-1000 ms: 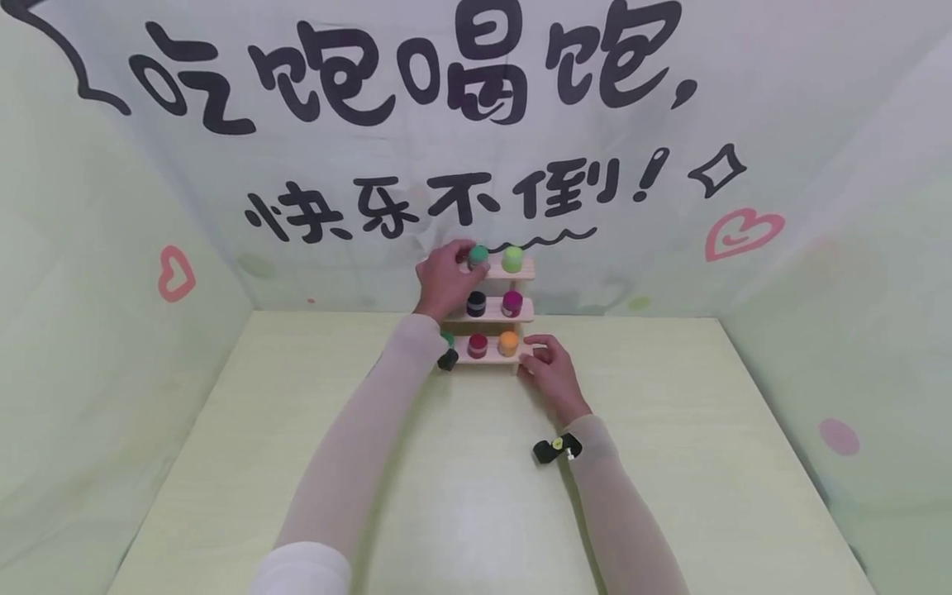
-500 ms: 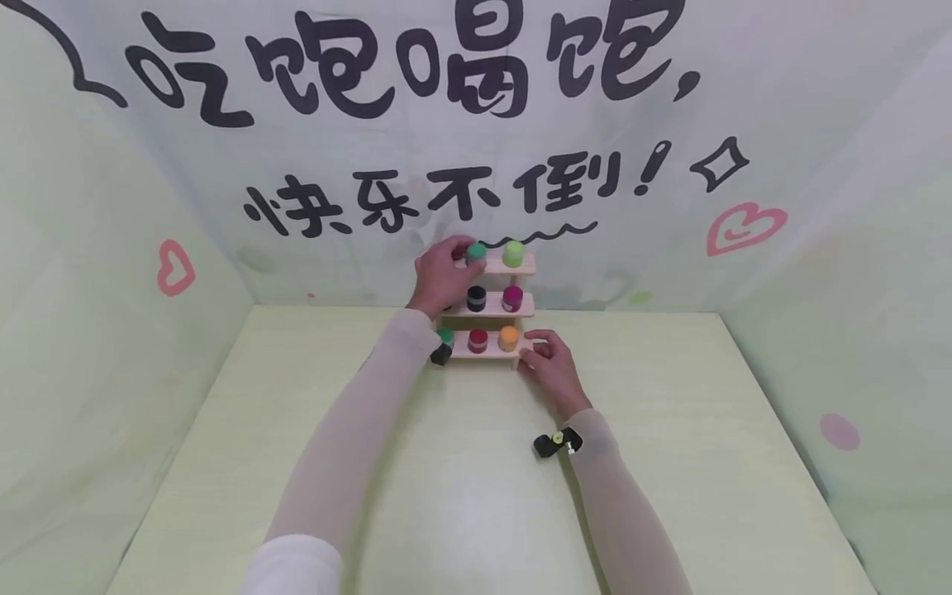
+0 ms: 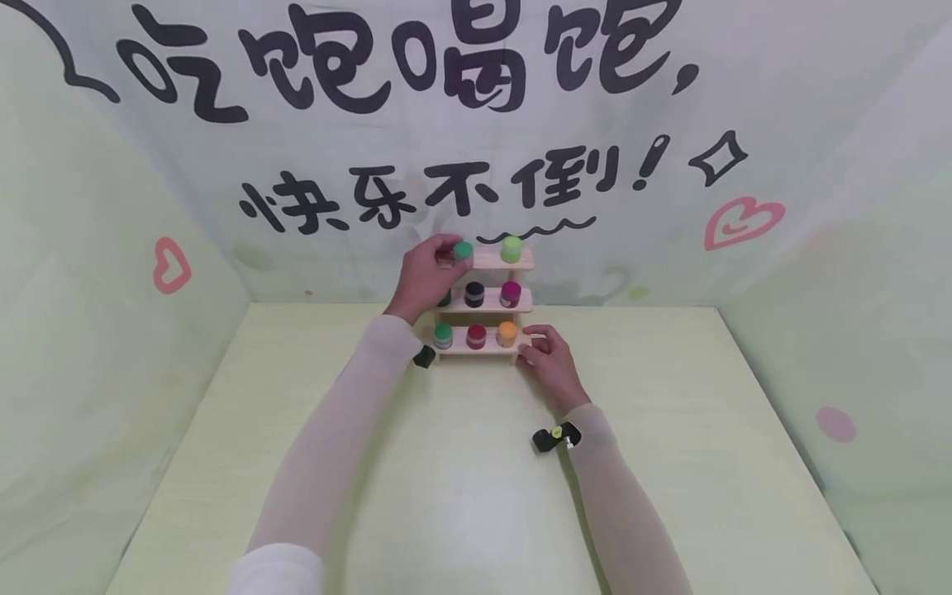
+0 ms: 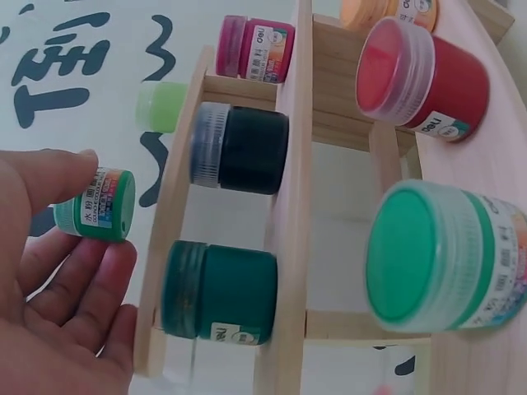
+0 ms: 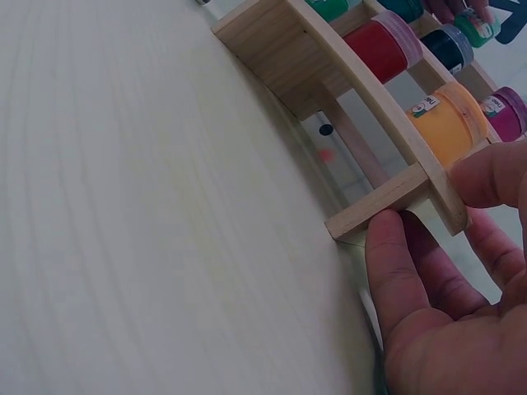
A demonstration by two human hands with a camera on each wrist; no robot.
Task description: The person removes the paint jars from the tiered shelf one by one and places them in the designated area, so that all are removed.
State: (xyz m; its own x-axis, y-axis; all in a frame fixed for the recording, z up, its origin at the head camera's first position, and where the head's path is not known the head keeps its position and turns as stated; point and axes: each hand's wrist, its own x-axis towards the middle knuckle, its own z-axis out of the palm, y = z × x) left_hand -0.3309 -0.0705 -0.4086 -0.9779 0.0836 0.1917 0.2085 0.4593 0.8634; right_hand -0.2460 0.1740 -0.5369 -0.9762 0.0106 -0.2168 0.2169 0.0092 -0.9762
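My left hand [image 3: 426, 277] pinches a small green paint jar [image 4: 107, 206] between thumb and fingers, at the left part of the top tier of a three-tier wooden display rack [image 3: 489, 259]. A light green jar [image 3: 511, 249] stands to its right. On the middle tier are a dark teal jar [image 4: 221, 292], a near-black jar [image 3: 474, 294] and a magenta jar [image 3: 511, 293]. Green [image 3: 443, 335], red [image 3: 476, 336] and orange [image 3: 507, 334] jars line the bottom tier. My right hand [image 3: 554, 370] grips the bottom tier's right end, thumb above and fingers underneath.
The rack stands at the back of a pale wood-grain table [image 3: 461, 479], close to a printed cloth backdrop [image 3: 357, 273]. Cloth walls rise at the left and right sides. A small black device [image 3: 556, 437] is strapped at the right wrist.
My left hand has shifted left along the top tier with the green jar, widening the gap to the light green one. The right hand keeps its grip on the rack.
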